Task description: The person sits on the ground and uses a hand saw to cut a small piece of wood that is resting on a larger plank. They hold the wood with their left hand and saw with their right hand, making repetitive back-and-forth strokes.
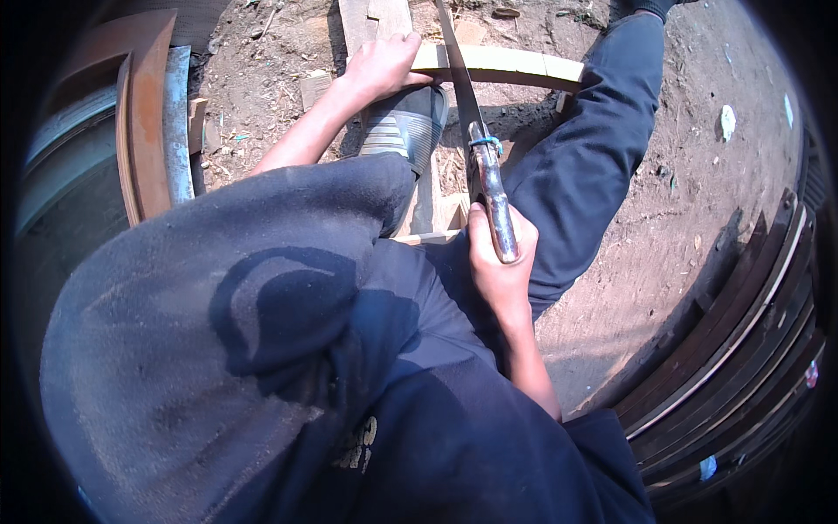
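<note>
My right hand (508, 253) is wrapped round the worn handle of a handsaw (494, 196), with blue cord tied where the handle meets the blade. The saw's long blade points away from me and crosses a pale wooden strip (524, 63). Whether its teeth are in the wood, I cannot tell. At the strip's left end my left hand (381, 68) is closed on it, fingers curled over the top. Below that hand, my sandalled foot (401, 127) presses close to the strip, above a plank (356, 24). The strip's right end reaches my right trouser leg (602, 148).
Brown wooden frames (148, 131) lean at the left, beside a pale blue-painted board (179, 122). Long dark boards (724, 341) are stacked at the lower right. Wood chips and scraps lie on the dirt ground (262, 52). A white scrap (727, 122) lies further right.
</note>
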A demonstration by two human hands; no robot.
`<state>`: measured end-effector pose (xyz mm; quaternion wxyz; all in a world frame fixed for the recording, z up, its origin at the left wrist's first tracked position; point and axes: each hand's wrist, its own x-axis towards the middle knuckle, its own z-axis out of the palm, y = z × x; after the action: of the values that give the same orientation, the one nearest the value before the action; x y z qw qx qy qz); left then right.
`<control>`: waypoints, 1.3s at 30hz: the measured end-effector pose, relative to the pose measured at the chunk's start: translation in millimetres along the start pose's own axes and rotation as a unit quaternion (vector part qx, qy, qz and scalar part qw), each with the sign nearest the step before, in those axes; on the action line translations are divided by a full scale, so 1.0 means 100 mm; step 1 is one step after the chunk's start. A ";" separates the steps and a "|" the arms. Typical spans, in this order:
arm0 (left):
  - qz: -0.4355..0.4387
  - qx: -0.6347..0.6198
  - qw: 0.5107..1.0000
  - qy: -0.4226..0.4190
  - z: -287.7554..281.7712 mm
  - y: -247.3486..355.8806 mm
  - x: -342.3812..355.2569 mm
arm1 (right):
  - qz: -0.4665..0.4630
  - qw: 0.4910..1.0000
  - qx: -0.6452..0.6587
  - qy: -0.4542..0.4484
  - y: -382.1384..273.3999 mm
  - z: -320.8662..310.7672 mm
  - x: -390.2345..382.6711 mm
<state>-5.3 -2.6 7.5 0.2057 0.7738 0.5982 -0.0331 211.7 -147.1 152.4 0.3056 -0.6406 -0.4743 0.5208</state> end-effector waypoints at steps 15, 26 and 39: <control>-0.011 0.006 1.000 0.001 -0.02 -0.02 -0.04 | 0.017 0.999 0.032 -0.013 -0.03 0.06 0.24; -0.007 0.004 1.000 -0.005 -0.01 0.04 -0.04 | 0.010 1.000 0.021 0.017 0.04 0.04 0.00; -0.001 0.009 1.000 0.010 0.02 0.02 -0.02 | 0.002 1.000 0.013 -0.004 0.03 0.07 0.11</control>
<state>-3.5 -5.8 6.7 0.1931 0.7753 0.6005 -0.0312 206.0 -138.8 143.9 0.3110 -0.6352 -0.4673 0.5305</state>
